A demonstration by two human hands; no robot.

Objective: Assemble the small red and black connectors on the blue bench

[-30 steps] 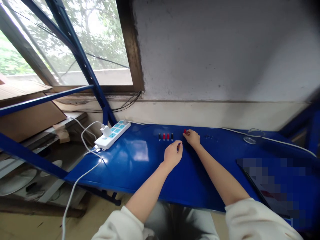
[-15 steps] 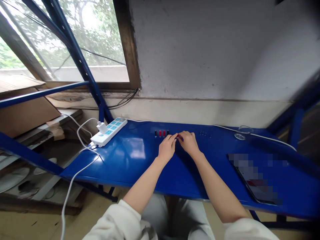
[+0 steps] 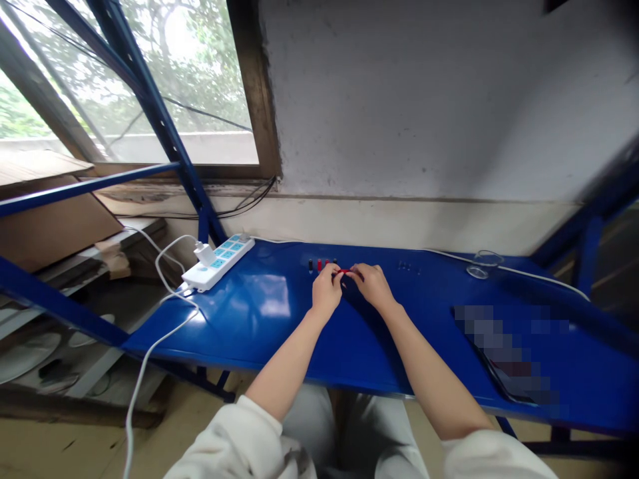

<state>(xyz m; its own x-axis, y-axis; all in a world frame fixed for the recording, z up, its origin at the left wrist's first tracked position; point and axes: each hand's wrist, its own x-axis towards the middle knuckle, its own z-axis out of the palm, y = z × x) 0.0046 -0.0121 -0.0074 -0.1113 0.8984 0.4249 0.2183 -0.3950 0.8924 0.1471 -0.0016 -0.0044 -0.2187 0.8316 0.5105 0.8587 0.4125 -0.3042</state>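
Note:
My left hand (image 3: 325, 291) and my right hand (image 3: 368, 285) meet at the back middle of the blue shelf top (image 3: 259, 313). Both pinch a small red piece (image 3: 343, 271) held between their fingertips. Just behind the left hand stands a short row of small black and red upright pieces (image 3: 319, 265). A few tiny dark pieces (image 3: 408, 267) lie to the right of my right hand.
A white power strip (image 3: 217, 263) with a plugged charger and white cable lies at the back left. A coil of clear wire (image 3: 480, 267) sits at the back right. A blurred flat object (image 3: 504, 352) rests on the right. Blue rack beams cross the window at left.
My right hand came back from the far edge with the red piece and joined the left hand, which moved forward; both now pinch it. The view shifted slightly.

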